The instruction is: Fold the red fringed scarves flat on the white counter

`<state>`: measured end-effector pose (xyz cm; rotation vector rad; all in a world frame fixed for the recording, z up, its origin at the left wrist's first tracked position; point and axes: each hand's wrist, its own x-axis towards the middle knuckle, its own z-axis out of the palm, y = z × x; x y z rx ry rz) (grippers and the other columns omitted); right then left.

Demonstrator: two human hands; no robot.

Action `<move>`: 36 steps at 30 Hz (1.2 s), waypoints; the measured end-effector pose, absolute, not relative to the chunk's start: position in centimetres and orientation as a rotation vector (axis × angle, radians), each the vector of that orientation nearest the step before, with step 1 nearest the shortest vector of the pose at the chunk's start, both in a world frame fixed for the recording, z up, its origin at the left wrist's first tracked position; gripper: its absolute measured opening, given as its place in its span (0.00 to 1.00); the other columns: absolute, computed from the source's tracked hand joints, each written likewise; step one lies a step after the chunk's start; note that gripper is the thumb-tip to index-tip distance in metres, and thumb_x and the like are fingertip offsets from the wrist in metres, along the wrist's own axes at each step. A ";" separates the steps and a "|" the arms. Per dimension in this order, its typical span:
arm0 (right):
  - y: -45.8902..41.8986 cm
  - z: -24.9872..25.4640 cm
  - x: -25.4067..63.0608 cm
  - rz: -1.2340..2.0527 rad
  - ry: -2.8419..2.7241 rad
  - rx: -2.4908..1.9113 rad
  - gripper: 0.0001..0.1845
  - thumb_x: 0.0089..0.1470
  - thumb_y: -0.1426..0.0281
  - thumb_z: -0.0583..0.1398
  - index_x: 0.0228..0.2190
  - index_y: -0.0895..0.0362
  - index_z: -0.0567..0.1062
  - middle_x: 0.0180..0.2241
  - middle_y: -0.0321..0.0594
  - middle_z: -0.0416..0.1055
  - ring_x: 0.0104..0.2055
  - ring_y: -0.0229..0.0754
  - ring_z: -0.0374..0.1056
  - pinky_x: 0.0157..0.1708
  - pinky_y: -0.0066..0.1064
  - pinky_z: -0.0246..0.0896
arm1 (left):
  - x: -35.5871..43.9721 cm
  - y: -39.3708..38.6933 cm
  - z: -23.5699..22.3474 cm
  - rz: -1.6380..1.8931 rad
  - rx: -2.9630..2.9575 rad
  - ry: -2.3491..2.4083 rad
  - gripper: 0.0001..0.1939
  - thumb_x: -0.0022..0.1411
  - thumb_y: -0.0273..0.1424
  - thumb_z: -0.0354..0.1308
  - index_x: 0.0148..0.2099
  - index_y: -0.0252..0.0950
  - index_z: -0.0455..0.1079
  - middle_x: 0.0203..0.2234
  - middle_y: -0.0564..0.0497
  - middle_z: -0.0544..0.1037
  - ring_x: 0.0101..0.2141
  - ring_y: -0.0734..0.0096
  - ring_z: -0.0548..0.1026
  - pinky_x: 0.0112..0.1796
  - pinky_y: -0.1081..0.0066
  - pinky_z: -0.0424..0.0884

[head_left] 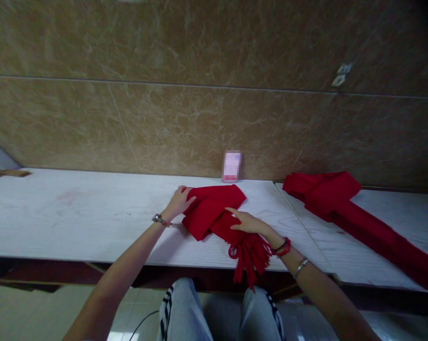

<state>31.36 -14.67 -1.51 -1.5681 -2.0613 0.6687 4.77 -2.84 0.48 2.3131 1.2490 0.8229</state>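
A red scarf (208, 210) with a fringed end lies folded over itself in a loose bundle in front of me. My left hand (178, 202) is at the bundle's left end, with its fingers and thumb closed on the fabric edge. Resting over the right part, my right hand (247, 221) has its thumb and fingers apart and touches the cloth just above the fringe. The fringe (249, 258) hangs down past the table's front edge. Some of the scarf is hidden beneath the right hand.
A second red scarf (341, 208) lies on the white table (75, 213) to the right, its fringe toward the near right edge. A small pixelated pink-and-white item (231, 166) stands against the brown marbled wall (181, 123). My knees are below the table's edge.
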 end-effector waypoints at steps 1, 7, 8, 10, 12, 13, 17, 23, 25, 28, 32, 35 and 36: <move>-14.2 -1.3 31.4 0.536 -2.089 -1.563 0.31 0.46 0.73 0.60 0.54 0.56 0.62 0.49 0.47 0.66 0.48 0.47 0.64 0.49 0.41 0.58 | 5.0 -4.3 0.2 0.697 2.396 1.209 0.22 0.57 0.37 0.53 0.52 0.34 0.64 0.47 0.42 0.67 0.49 0.60 0.65 0.52 0.61 0.58; -10.2 0.1 30.9 0.094 -2.438 -1.394 0.30 0.47 0.78 0.57 0.53 0.57 0.63 0.54 0.48 0.60 0.56 0.46 0.56 0.54 0.41 0.53 | 6.3 -11.5 -0.6 0.318 2.727 1.231 0.31 0.55 0.40 0.56 0.60 0.38 0.56 0.59 0.38 0.52 0.58 0.46 0.51 0.54 0.49 0.52; -9.9 -0.1 30.6 0.095 -2.536 -1.344 0.31 0.46 0.80 0.58 0.53 0.57 0.64 0.55 0.48 0.60 0.56 0.46 0.55 0.54 0.40 0.54 | 6.5 -12.0 -0.6 0.297 2.765 1.234 0.32 0.54 0.40 0.57 0.60 0.38 0.56 0.60 0.38 0.50 0.59 0.44 0.47 0.54 0.47 0.50; -9.8 -0.7 30.2 0.066 -2.634 -1.304 0.30 0.45 0.82 0.57 0.52 0.58 0.65 0.54 0.49 0.61 0.56 0.46 0.57 0.54 0.39 0.55 | 6.9 -12.6 -0.6 0.238 2.798 1.218 0.31 0.56 0.37 0.55 0.60 0.36 0.55 0.61 0.38 0.50 0.60 0.45 0.45 0.54 0.47 0.49; -10.1 -1.4 30.1 -0.007 -2.599 -1.344 0.25 0.48 0.82 0.55 0.50 0.60 0.68 0.51 0.50 0.66 0.53 0.47 0.61 0.52 0.40 0.57 | 7.0 -12.6 -0.7 0.141 2.775 1.188 0.28 0.58 0.28 0.50 0.61 0.34 0.52 0.61 0.38 0.51 0.60 0.49 0.45 0.55 0.49 0.51; -10.3 -1.7 30.2 -0.036 -2.559 -1.361 0.23 0.49 0.82 0.53 0.48 0.61 0.70 0.48 0.50 0.68 0.51 0.47 0.63 0.51 0.41 0.59 | 6.9 -12.5 -0.7 0.110 2.758 1.156 0.29 0.58 0.24 0.47 0.62 0.33 0.51 0.60 0.38 0.52 0.60 0.51 0.46 0.55 0.51 0.51; -11.8 -2.3 31.7 -0.115 -2.326 -1.305 0.19 0.52 0.81 0.50 0.44 0.60 0.72 0.45 0.47 0.72 0.50 0.44 0.65 0.51 0.41 0.59 | 5.8 -12.7 -0.5 0.158 2.782 0.969 0.33 0.57 0.18 0.42 0.64 0.37 0.44 0.62 0.43 0.50 0.61 0.59 0.43 0.56 0.51 0.48; -13.4 -2.1 33.5 0.150 -2.436 -1.223 0.21 0.50 0.81 0.51 0.44 0.56 0.72 0.49 0.43 0.69 0.54 0.42 0.60 0.53 0.41 0.57 | 5.4 -13.3 0.6 0.117 2.854 0.787 0.22 0.63 0.33 0.45 0.59 0.39 0.56 0.58 0.44 0.58 0.58 0.59 0.55 0.54 0.56 0.54; -12.3 -1.4 33.3 0.146 -2.357 -1.241 0.21 0.53 0.79 0.49 0.46 0.56 0.70 0.51 0.43 0.67 0.56 0.41 0.57 0.55 0.41 0.54 | 6.0 -12.7 1.0 0.355 2.813 1.045 0.21 0.65 0.35 0.42 0.58 0.36 0.58 0.55 0.41 0.63 0.54 0.62 0.61 0.53 0.60 0.57; -9.3 0.0 32.1 0.060 -2.339 -1.232 0.19 0.58 0.73 0.48 0.50 0.57 0.67 0.53 0.45 0.63 0.58 0.42 0.54 0.56 0.41 0.50 | 6.8 -11.3 1.2 0.436 2.658 1.354 0.24 0.62 0.35 0.48 0.58 0.32 0.56 0.50 0.38 0.68 0.49 0.61 0.68 0.49 0.62 0.63; -5.7 0.3 30.5 -0.032 -2.641 -1.270 0.15 0.59 0.67 0.51 0.43 0.59 0.71 0.44 0.47 0.70 0.50 0.45 0.62 0.50 0.40 0.53 | 6.3 -9.9 0.4 0.268 2.444 1.519 0.22 0.61 0.34 0.49 0.57 0.35 0.57 0.40 0.44 0.75 0.41 0.64 0.73 0.41 0.69 0.67; -4.9 -0.4 30.6 -0.166 -2.723 -1.347 0.16 0.60 0.66 0.50 0.36 0.61 0.74 0.37 0.47 0.72 0.42 0.43 0.65 0.42 0.35 0.55 | 5.1 -10.2 -0.3 0.158 2.355 1.620 0.22 0.62 0.33 0.48 0.58 0.39 0.54 0.39 0.46 0.76 0.41 0.63 0.73 0.41 0.66 0.66; -4.9 -0.7 30.9 -0.199 -2.717 -1.347 0.16 0.60 0.65 0.49 0.36 0.61 0.74 0.37 0.47 0.71 0.41 0.43 0.64 0.41 0.33 0.55 | 4.8 -10.5 -0.4 0.139 2.343 1.625 0.23 0.62 0.33 0.48 0.59 0.40 0.53 0.41 0.46 0.75 0.43 0.63 0.73 0.42 0.65 0.66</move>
